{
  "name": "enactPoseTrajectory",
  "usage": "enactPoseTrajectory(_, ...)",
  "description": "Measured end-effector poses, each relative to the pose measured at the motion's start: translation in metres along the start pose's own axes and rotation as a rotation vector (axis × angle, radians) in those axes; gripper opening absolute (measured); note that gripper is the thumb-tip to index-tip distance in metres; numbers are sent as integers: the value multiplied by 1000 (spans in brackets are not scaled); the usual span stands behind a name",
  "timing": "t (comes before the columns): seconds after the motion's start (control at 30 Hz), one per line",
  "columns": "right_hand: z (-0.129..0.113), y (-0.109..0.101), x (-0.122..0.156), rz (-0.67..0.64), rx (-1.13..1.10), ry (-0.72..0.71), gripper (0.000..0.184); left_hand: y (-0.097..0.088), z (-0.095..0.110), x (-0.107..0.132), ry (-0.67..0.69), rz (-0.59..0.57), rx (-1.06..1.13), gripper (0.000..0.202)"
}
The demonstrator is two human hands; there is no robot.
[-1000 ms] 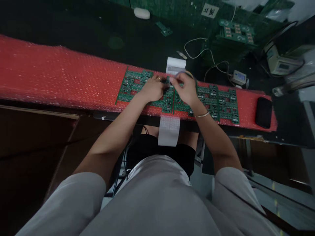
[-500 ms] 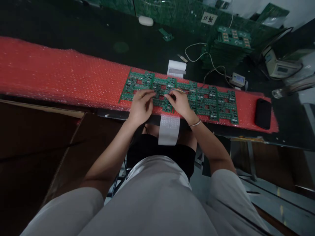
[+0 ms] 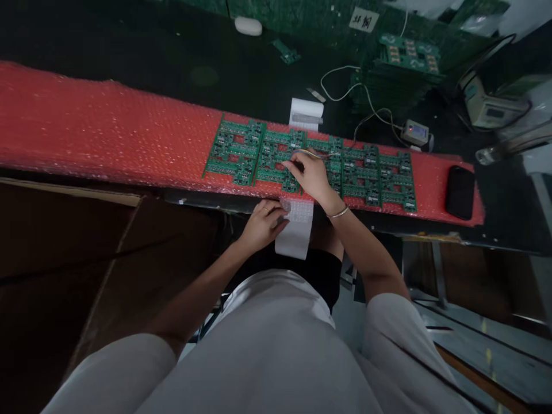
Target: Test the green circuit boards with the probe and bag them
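Observation:
My right hand [image 3: 314, 175] is closed over the green circuit boards, with a thin bundle of coloured wires [image 3: 317, 154] in its fingers. A small pale end of the wires points right. Its fingertips are above the second board panel [image 3: 280, 155] from the left; whether they touch it I cannot tell. Below the table edge, my left hand [image 3: 264, 223] has its thumb and fingers closed at the left edge of a white strip of labels [image 3: 294, 238]. The strip hangs over the edge from under the boards. Several panels lie in a row on red bubble wrap [image 3: 107, 126].
Behind the boards lies the label roll [image 3: 307, 107]. A black phone [image 3: 459, 192] rests at the right end of the wrap. Farther back are a white cable [image 3: 340, 72], a small box [image 3: 415, 132], stacked boards [image 3: 407, 54] and a white oval object [image 3: 248, 26].
My left hand has moved from the boards down and toward me to the label strip. My right hand stays over the boards with the wires, shifted slightly left in view.

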State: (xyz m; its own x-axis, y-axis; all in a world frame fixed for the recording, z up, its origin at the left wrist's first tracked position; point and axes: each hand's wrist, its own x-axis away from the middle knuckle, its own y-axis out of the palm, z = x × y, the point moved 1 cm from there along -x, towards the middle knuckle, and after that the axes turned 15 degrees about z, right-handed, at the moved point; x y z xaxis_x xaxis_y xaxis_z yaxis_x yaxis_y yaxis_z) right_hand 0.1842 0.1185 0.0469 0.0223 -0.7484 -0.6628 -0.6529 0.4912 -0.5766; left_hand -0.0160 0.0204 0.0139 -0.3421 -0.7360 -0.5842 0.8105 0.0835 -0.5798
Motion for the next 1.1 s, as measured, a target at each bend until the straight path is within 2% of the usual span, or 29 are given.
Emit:
enactPoseTrajectory(0.13, 1, 0, 0, -9, -10, 10, 40, 8, 1, 5, 78, 62, -62, 18)
enactPoseTrajectory(0.23, 2, 0, 0, -24, -18, 15, 40, 16, 3, 10, 114, 99, -125, 12)
enactPoseTrajectory(0.4, 2, 0, 0, -37, -21, 31, 40, 25, 5, 14, 102, 186, -136, 9)
enactPoseTrajectory(0.63, 0, -2, 0, -56, -17, 51, 41, 22, 9, 10, -52, 87, -88, 14)
enactPoseTrajectory(0.77, 0, -1, 0, -54, -19, 53, 43, 11, 17, 6, -96, 37, -60, 15)
enactPoseTrajectory(0.87, -1, -1, 1, -43, -25, 41, 43, -7, 18, -14, -116, 49, -18, 13)
enactPoseTrajectory(0.97, -1, -3, 1, 16, -60, 28, 41, -24, 5, -51, -184, 70, -17, 11)
enactPoseTrajectory(1.03, 0, -4, 1, 82, -89, 56, 41, -29, -8, -76, -203, 57, -37, 11)
enactPoseTrajectory(1.1, 1, -6, 1, 123, -108, 104, 41, -25, -19, -94, -186, 1, -45, 10)
